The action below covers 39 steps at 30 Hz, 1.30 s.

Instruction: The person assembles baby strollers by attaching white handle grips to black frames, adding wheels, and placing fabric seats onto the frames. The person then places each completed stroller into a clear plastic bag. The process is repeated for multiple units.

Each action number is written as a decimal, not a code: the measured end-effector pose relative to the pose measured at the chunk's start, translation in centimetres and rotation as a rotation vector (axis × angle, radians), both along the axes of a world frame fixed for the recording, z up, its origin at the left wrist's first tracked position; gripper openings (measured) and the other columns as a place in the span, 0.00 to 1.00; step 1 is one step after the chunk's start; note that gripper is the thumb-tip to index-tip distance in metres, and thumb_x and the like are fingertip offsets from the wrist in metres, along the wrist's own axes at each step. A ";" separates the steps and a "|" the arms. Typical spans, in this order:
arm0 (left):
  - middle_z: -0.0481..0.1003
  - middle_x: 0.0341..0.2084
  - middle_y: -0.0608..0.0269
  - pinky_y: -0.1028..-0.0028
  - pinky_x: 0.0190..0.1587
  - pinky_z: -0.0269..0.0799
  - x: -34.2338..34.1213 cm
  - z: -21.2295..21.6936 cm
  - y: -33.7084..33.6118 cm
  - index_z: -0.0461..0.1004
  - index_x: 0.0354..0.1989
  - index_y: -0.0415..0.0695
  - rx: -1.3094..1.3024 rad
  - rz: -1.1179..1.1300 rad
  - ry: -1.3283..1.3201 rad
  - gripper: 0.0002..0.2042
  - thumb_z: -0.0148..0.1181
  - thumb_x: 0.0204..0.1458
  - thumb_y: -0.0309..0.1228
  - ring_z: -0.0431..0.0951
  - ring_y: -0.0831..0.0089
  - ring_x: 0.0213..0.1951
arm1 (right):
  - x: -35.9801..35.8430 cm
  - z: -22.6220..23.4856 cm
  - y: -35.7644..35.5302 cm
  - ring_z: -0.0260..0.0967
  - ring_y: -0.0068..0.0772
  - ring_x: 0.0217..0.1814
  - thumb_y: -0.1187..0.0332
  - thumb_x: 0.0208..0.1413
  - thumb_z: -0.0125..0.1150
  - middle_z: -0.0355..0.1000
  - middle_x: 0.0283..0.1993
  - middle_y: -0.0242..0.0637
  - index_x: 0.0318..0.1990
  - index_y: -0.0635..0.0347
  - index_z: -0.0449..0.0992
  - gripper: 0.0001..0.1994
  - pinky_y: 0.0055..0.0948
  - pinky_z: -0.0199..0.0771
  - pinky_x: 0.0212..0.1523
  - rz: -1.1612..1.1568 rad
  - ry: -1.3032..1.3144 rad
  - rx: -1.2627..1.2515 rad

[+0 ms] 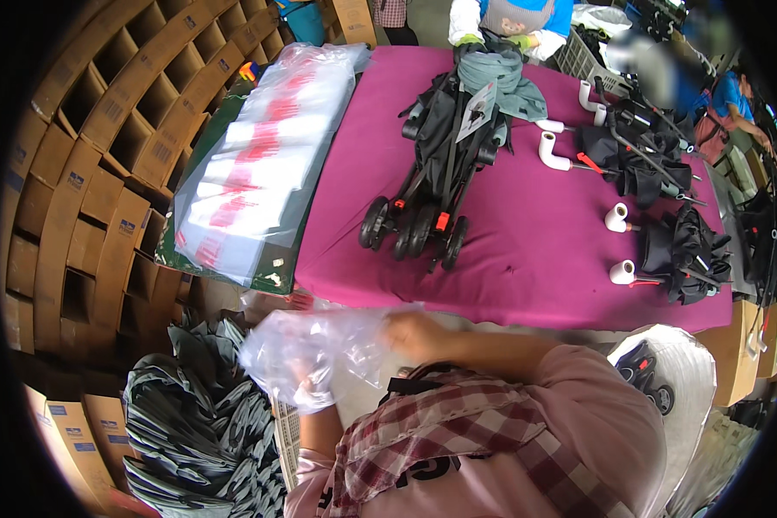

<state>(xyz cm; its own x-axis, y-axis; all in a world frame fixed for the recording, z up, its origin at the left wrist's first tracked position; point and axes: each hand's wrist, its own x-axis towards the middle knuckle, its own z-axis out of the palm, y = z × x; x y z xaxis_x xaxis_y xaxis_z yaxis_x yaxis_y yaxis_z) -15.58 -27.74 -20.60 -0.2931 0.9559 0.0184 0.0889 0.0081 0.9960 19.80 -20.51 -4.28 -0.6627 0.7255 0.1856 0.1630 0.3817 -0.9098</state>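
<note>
A clear plastic bag [354, 341] hangs crumpled in front of me, just off the near edge of the table. My right hand [413, 335], smeared by motion, is closed on the bag's right side. My left hand [306, 380] shows only faintly through the film; the bag covers it and its fingers cannot be made out. Beyond, a folded black stroller [445, 147] lies on the magenta-covered table [345, 259], its wheels toward me. A grey-green cloth bundle [501, 82] and a printed card [476, 112] lie on its far end.
Flat plastic bags [259, 155] are stacked at the table's left. Black folded frames [686, 250] with white pipe elbows [551, 151] line the right. Cardboard boxes [104, 203] rise at left, above dark folded fabric [198, 423]. A gloved co-worker [509, 22] stands across the table.
</note>
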 end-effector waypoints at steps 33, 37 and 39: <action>0.76 0.32 0.54 0.70 0.34 0.73 -2.7 18.5 -13.4 0.72 0.52 0.37 0.091 0.749 0.674 0.17 0.57 0.53 0.20 0.79 0.66 0.32 | -25.0 3.4 9.5 0.78 0.37 0.35 0.52 0.71 0.42 0.79 0.37 0.42 0.44 0.64 0.78 0.23 0.37 0.80 0.35 0.204 -0.109 -0.622; 0.74 0.26 0.59 0.71 0.26 0.71 -3.6 36.3 -15.5 0.72 0.47 0.35 0.965 1.309 0.953 0.09 0.55 0.60 0.25 0.79 0.67 0.28 | -30.4 21.1 2.2 0.74 0.43 0.35 0.66 0.60 0.52 0.75 0.33 0.40 0.36 0.55 0.76 0.07 0.43 0.72 0.36 0.013 0.989 0.591; 0.75 0.25 0.58 0.70 0.28 0.72 -5.0 33.9 -16.8 0.74 0.41 0.36 0.938 1.256 1.063 0.07 0.54 0.59 0.25 0.78 0.67 0.27 | -29.8 19.1 0.0 0.71 0.49 0.48 0.65 0.61 0.54 0.74 0.48 0.41 0.48 0.52 0.75 0.10 0.47 0.69 0.48 -0.043 0.904 0.960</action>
